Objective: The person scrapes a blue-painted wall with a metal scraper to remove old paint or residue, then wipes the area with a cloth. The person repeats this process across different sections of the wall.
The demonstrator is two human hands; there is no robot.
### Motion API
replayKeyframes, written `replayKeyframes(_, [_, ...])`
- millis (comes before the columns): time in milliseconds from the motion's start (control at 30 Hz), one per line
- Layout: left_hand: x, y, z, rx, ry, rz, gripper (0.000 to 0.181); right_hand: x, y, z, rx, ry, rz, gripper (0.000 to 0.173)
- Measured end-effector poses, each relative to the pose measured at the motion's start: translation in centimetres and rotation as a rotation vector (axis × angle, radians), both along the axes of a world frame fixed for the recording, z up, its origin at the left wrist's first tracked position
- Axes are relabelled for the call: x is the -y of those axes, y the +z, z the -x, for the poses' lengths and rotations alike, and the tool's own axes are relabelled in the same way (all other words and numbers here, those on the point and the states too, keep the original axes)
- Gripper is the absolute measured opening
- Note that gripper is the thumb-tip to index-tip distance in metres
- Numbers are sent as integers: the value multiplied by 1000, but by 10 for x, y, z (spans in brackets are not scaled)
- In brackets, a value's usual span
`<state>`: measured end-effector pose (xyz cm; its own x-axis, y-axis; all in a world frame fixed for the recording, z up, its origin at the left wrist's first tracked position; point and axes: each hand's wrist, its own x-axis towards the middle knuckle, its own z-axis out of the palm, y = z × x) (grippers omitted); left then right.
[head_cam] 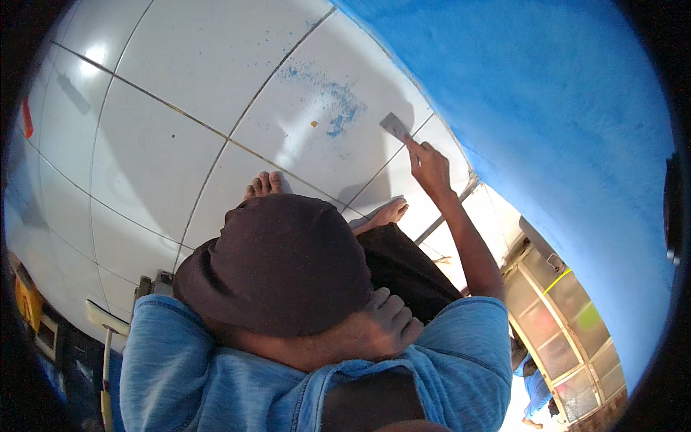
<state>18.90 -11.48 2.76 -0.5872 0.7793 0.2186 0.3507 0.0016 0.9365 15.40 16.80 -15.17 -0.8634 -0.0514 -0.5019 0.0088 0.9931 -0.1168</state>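
Note:
My right hand (430,164) grips a putty knife, its flat metal blade (395,125) pointing up and left over the white floor tiles (259,113), close to the foot of the blue wall (529,92). The knife's handle is mostly hidden by my fingers. Blue paint flakes (343,108) and dust lie scattered on the tile left of the blade, with a small orange bit (314,124) beside them. My left arm is folded across my chest behind my dark-clad knee (291,264). My left hand (394,324) rests there with its fingers curled, and whether it holds anything does not show.
My bare feet (264,183) are on the tiles. A long-handled floor squeegee or broom (107,324) stands at lower left, near dark objects and a yellow item (28,302). A red thing (27,117) lies far left. At lower right are a framed glass panel (561,335) and another person (534,389).

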Motion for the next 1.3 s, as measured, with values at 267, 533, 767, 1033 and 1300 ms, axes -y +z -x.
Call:
replayKeyframes(267, [2, 0, -3, 14, -30, 19, 20, -12, -4, -55, 33, -16, 5, 34])
replayKeyframes(533, [-4, -4, -9, 39, 143, -91, 14, 10, -1, -26, -92, 71, 20, 37])
replayKeyframes(767, [7, 1, -4, 35, -34, 2, 18, 22, -12, -27, -86, 52, -4, 36])
replayKeyframes(1033, [3, -1, -10, 20, 29, -29, 17, 63, 6, 48, -73, 100, 6, 33])
replayKeyframes(1300, [0, -1, -12, 24, 137, -134, 13, -16, 17, -32, 112, -56, -96, 33])
